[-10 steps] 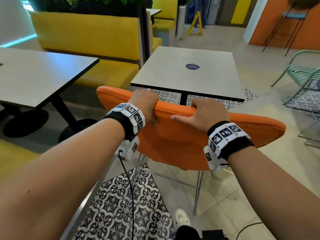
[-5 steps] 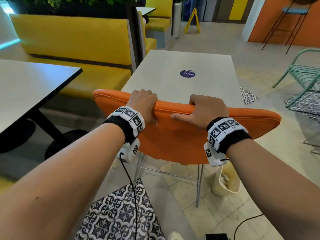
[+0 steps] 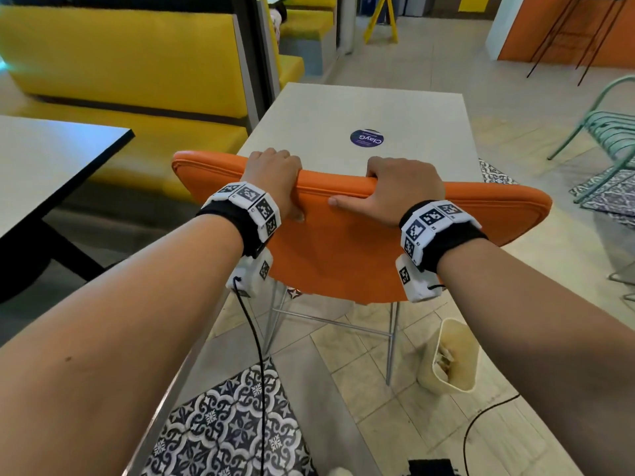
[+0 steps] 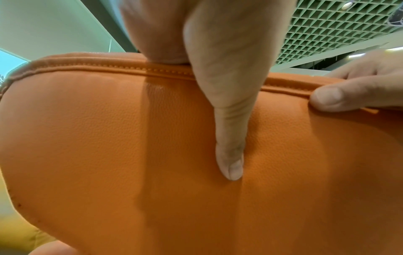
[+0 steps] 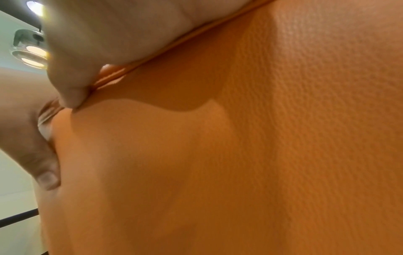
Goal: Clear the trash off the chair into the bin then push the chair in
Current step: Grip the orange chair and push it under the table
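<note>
An orange padded chair (image 3: 343,255) on thin metal legs stands with its back towards me, its top edge against the near edge of a pale table (image 3: 405,111). My left hand (image 3: 275,176) grips the top of the backrest, fingers over the far side and thumb down the back (image 4: 229,120). My right hand (image 3: 398,190) grips the same edge further right, thumb pointing left along the seam. A cream bin (image 3: 450,359) with crumpled paper inside sits on the floor right of the chair legs. The seat is hidden behind the backrest (image 5: 240,155).
A yellow booth bench (image 3: 137,80) runs along the left. A second grey table (image 3: 44,163) juts in from the left. A green wire chair (image 3: 604,125) stands at the right. Patterned floor tiles (image 3: 223,427) and black cables (image 3: 481,424) lie near my feet.
The chair has moved forward towards the table, whose near edge is now hidden by the backrest. Both hands keep the same grip. The bin has come into view.
</note>
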